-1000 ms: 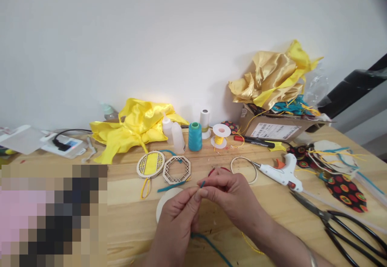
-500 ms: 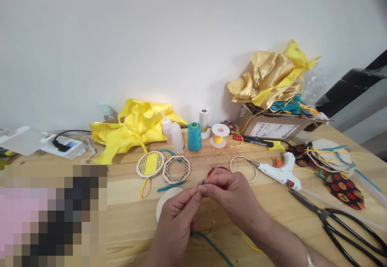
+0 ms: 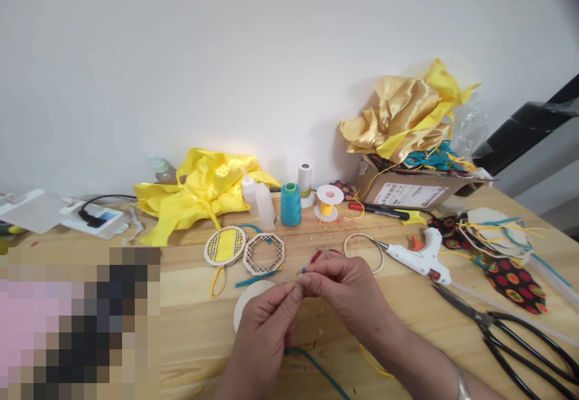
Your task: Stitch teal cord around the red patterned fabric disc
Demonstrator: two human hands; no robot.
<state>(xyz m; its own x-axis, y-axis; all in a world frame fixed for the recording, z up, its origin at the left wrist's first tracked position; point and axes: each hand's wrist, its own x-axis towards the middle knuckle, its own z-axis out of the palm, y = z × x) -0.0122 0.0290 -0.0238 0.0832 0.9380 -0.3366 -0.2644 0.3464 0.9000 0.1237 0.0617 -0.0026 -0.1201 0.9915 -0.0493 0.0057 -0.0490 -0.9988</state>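
My left hand (image 3: 274,315) and my right hand (image 3: 341,285) meet at the fingertips over the middle of the table, both pinched on a teal cord (image 3: 316,368). A small bit of it shows between the fingertips; the rest trails out below my left hand toward the front edge. Any knot is hidden by the fingers. A pale round disc (image 3: 246,303) lies partly under my left hand. Just beyond my right hand are a dark red patterned piece (image 3: 326,251), mostly covered, and a thin wooden ring (image 3: 351,240).
A white glue gun (image 3: 414,258) and black-handled scissors (image 3: 484,321) lie at right. Behind stand a teal thread cone (image 3: 291,204), a yellow cord spool (image 3: 329,201) and a cardboard box (image 3: 398,189) heaped with fabric. Wooden lattice frames (image 3: 244,249) and yellow satin (image 3: 199,189) lie left.
Almost nothing differs. Both hands stay together on the teal cord, with only a very slight shift of the right fingertips.
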